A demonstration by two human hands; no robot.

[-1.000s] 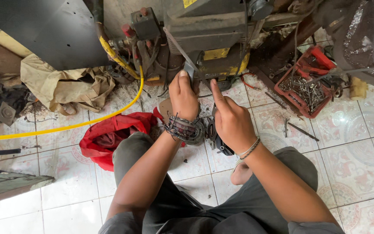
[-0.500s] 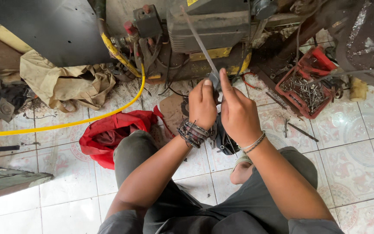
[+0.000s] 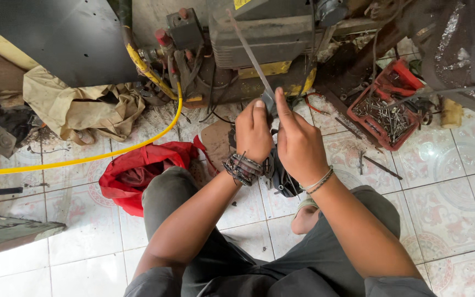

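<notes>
We're squatting on the tiled floor [image 3: 457, 192] here, and both hands are working the same thing: a thin grey metal strip [image 3: 251, 55] that's slanting up toward 11 o'clock in front of the dark machine body [image 3: 259, 38]. Our left hand [image 3: 253, 132] is clenching around the strip's lower end, thumb pointing up, and our right hand [image 3: 297, 140] is pinching it just beside, forefinger stretching up along it. We're guessing the two hands are sitting so close together to keep the thin strip steady, since it looks like it would flex easily.

Just under the wrists there's a dark bundle [image 3: 279, 176] of something hanging or resting between our knees. We can't tell whether it's joined to the strip, the hands are covering that bit.

Rest of the clutter around us:
- red tray [image 3: 408, 80] full of nails or screws at 2 o'clock, near enough to reach from where we're sitting
- red cloth bag [image 3: 133, 170] lying at 9 o'clock, touching our left knee
- yellow hose [image 3: 83, 159] running from the machine down and off toward 9 o'clock
- crumpled tan sack [image 3: 78, 107] at 10 o'clock under the big dark panel [image 3: 56, 38]

Our bare foot is peeking out under the right forearm
</notes>
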